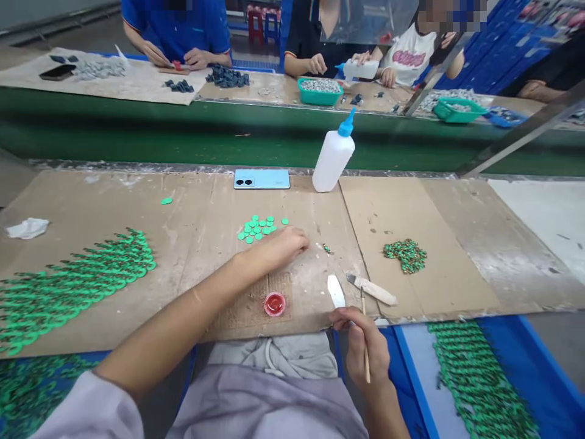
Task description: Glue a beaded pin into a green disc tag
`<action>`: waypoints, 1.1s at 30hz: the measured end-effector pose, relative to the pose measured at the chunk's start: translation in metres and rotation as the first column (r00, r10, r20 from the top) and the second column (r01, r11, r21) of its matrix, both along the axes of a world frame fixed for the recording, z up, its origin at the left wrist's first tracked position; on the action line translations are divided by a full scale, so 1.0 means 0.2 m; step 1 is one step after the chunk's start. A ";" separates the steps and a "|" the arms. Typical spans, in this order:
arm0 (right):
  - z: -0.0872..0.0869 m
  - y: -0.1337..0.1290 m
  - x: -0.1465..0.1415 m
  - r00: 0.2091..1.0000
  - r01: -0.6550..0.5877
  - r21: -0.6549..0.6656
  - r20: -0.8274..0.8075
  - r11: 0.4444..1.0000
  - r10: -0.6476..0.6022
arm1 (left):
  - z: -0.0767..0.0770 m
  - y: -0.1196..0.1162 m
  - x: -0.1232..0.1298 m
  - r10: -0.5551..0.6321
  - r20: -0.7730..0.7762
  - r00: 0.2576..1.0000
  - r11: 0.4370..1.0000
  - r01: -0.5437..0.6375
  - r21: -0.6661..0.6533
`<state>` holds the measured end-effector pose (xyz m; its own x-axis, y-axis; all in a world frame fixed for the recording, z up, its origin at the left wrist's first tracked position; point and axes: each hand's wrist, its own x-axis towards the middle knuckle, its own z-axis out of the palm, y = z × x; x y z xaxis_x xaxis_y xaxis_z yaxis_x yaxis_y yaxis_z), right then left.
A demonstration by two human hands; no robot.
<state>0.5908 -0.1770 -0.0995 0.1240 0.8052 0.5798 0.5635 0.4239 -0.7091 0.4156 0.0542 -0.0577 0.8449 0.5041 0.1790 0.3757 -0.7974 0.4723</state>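
Observation:
My left hand (290,244) reaches across the cardboard, fingers bent down and closed beside a pile of small green discs (258,227); whatever is in its fingertips is hidden. A tiny green and gold piece (328,249) lies just right of it. In my right hand (365,347), near the table's front edge, is a thin wooden stick (366,360), dark at its upper end. A flat white blade-like piece (336,291) meets these fingertips; I cannot tell whether they grip it. Beside it lies a knife with a wrapped handle (375,291). A small dish of red liquid (275,303) sits between my arms.
Rows of green ring-ended pieces (77,283) cover the left side. A heap of green and gold bits (406,255) lies right. A phone (262,178) and a white squeeze bottle (333,160) are at the back. Co-workers sit across. A blue tray (543,366) is below right.

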 end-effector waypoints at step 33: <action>0.17 0.13 -0.01 0.944 -0.228 -0.020 -0.249 0.974 0.216 | 0.08 -0.46 -0.46 0.816 0.408 0.409 0.471 -0.063 -0.880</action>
